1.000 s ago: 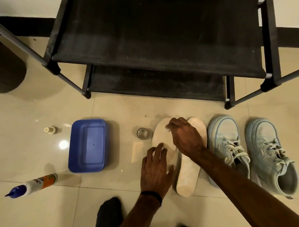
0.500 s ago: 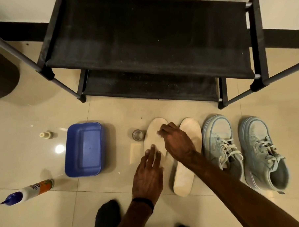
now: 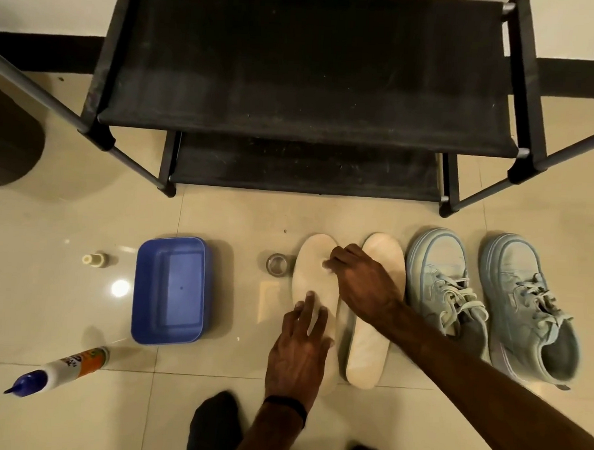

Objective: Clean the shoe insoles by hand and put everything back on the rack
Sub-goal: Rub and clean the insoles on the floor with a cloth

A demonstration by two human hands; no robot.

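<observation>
Left hand (image 3: 296,354) lies flat, fingers straight, pinning the heel of the left insole (image 3: 315,283), which runs lengthwise toward the rack (image 3: 308,89), while right hand (image 3: 361,285) rubs its toe end with curled fingertips.

The tiled floor (image 3: 63,316) is carrying a rack (image 3: 308,89), two insoles (image 3: 312,276), two shoes (image 3: 446,292), a blue tub (image 3: 170,289), a bottle (image 3: 61,369), a small glass (image 3: 276,264) and a cap (image 3: 95,259).
</observation>
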